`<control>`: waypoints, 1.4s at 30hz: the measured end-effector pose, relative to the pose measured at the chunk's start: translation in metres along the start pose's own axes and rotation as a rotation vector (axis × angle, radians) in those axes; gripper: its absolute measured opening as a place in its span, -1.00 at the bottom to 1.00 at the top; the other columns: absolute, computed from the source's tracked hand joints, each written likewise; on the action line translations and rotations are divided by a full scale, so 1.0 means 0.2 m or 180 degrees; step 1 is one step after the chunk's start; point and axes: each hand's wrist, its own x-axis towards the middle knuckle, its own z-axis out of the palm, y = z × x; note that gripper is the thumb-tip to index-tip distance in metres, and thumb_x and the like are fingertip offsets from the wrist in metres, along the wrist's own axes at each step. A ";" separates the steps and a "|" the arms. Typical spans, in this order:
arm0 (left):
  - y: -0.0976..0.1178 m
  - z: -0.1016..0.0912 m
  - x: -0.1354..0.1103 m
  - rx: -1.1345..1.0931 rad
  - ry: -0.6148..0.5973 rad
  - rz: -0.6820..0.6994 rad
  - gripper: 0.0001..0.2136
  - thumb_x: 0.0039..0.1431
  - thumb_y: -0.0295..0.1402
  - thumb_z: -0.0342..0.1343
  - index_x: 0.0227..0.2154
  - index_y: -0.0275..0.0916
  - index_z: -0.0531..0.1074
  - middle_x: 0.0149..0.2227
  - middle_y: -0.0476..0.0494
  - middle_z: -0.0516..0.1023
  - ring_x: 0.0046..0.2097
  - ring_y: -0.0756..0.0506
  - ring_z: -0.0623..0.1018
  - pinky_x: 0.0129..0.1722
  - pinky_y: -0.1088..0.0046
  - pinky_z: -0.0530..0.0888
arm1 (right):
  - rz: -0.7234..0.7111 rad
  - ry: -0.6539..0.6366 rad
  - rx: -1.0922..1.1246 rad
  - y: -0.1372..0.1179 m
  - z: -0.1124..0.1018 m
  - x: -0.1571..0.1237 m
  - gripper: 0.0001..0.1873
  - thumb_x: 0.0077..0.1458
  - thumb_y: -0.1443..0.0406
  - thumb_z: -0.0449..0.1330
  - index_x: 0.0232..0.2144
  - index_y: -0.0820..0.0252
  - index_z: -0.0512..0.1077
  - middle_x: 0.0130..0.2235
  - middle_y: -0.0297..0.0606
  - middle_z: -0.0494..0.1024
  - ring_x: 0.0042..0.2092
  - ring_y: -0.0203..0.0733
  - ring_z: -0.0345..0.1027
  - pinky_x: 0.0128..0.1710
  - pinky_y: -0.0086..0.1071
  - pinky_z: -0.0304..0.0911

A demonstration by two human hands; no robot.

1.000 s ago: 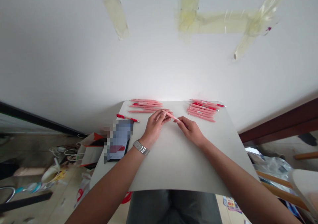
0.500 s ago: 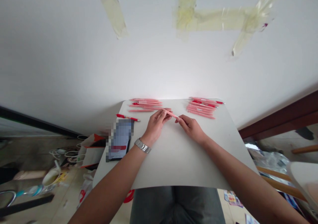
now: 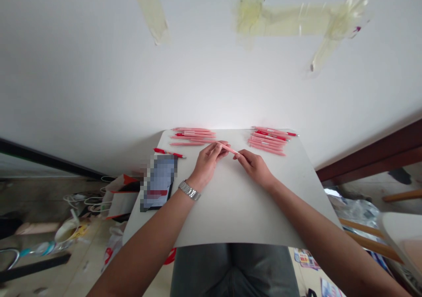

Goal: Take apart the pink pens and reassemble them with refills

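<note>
Over the table, toward its far half, I watch a pink pen slant between two hands, both clamped on it: the left hand pinches the end farther from me, the right hand the nearer one. Whether either hand rests on the table, I cannot tell. By the table's far left corner I see the left pens; by its far right corner, the right pens. Near its left edge lie a red pen and a phone.
</note>
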 end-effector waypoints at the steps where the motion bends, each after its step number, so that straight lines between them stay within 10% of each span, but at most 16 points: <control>1: 0.00 0.00 0.00 0.0002 -0.0011 0.0014 -0.67 0.26 -0.06 0.29 -0.13 -0.22 0.64 0.04 -0.26 0.62 0.14 -0.21 0.59 0.21 0.19 0.50 | -0.0002 0.0016 -0.0022 0.00 0.00 0.00 -0.47 0.41 -0.09 -0.02 -0.20 0.16 0.54 -0.43 -0.33 0.49 -0.44 -0.26 0.24 -0.37 -0.38 0.15; 42: -0.02 0.02 0.02 0.0025 0.0199 0.0085 -0.66 0.19 -0.04 0.34 -0.24 -0.26 0.67 0.02 -0.25 0.64 0.02 -0.15 0.62 0.12 0.28 0.55 | -0.0257 0.0316 -0.0544 0.04 0.03 -0.01 -0.58 0.44 0.00 0.01 -0.21 0.15 0.49 -0.42 -0.31 0.47 -0.40 -0.22 0.29 -0.34 -0.37 0.13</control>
